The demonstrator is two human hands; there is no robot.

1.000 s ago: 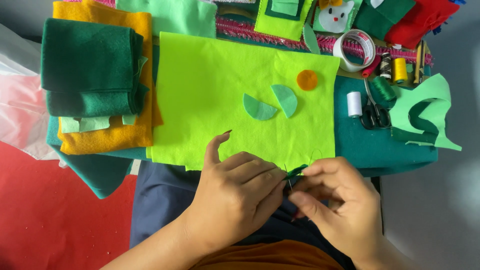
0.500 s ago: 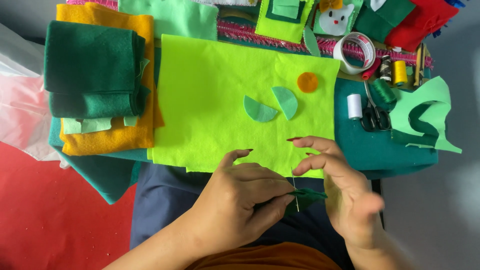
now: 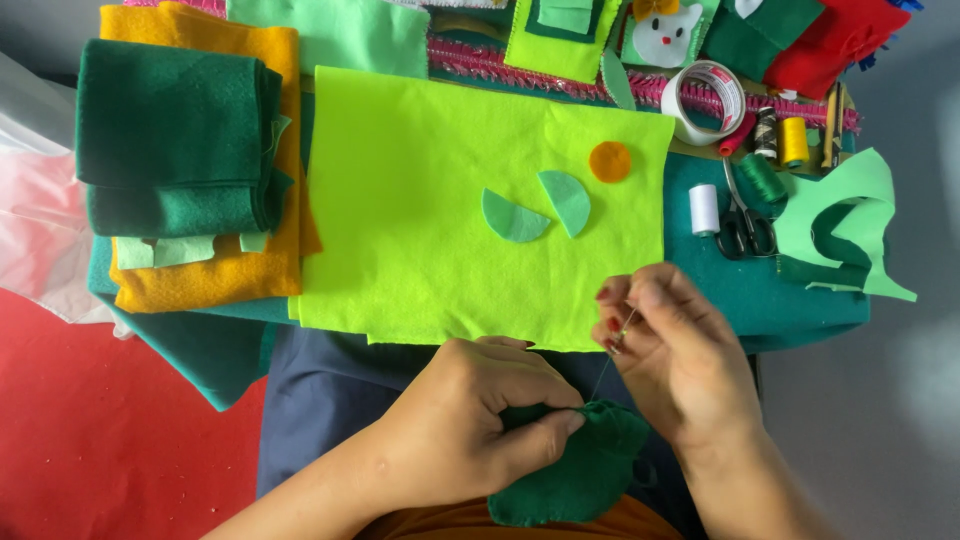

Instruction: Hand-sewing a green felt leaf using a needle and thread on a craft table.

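Note:
My left hand (image 3: 480, 420) grips a dark green felt piece (image 3: 585, 470) over my lap, thumb and fingers pinching its upper edge. My right hand (image 3: 670, 350) pinches a thin needle (image 3: 622, 332) between thumb and fingertips, raised above the felt piece, with a thread (image 3: 603, 375) running down from it to the felt. Just beyond both hands lies a lime green felt sheet (image 3: 430, 210) carrying two teal half-circles (image 3: 540, 208) and an orange felt dot (image 3: 609, 161).
Folded dark green felt (image 3: 180, 140) on orange felt (image 3: 215, 275) lies at left. Right of the sheet are a white thread spool (image 3: 703, 208), scissors (image 3: 745, 225), green and yellow spools (image 3: 780, 150), a tape roll (image 3: 705, 100) and light green offcuts (image 3: 850, 220). Red floor (image 3: 100, 440) lies lower left.
My right hand has lifted up and away from the felt piece, drawing the needle and thread out. My left hand has dropped lower and closed around the dark green felt.

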